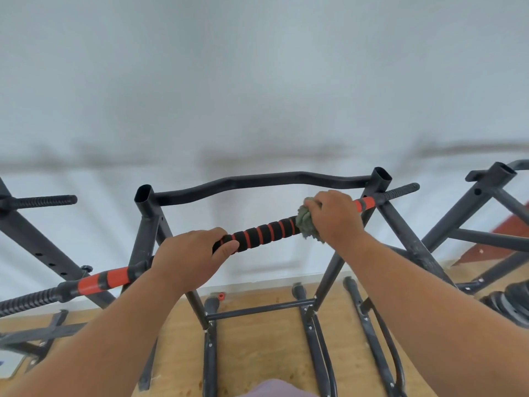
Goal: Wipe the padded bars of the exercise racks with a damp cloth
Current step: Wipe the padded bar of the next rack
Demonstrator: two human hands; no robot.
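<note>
A padded bar [266, 232] with black foam and orange rings lies slanted across the top of a dark metal exercise rack [146, 224], rising from lower left to upper right. The left hand [189, 253] is wrapped around the bar near the rack's left upright, thumb underneath and fingers curled over the foam. The right hand [335, 216] clutches a bunched grey-green cloth [306, 222] and presses it around the bar close to the rack's right upright (the cloth bulges out on the hand's left side and below it). The two hands are apart, with a stretch of striped foam showing between them. Past each upright the bar turns solid orange, then ends in a ribbed black sleeve. A wavy black crossbar [257, 180] joins the uprights behind. More racks stand left [37, 224] and right [481, 204] on the wooden floor [257, 353], against a pale wall [257, 81].
</note>
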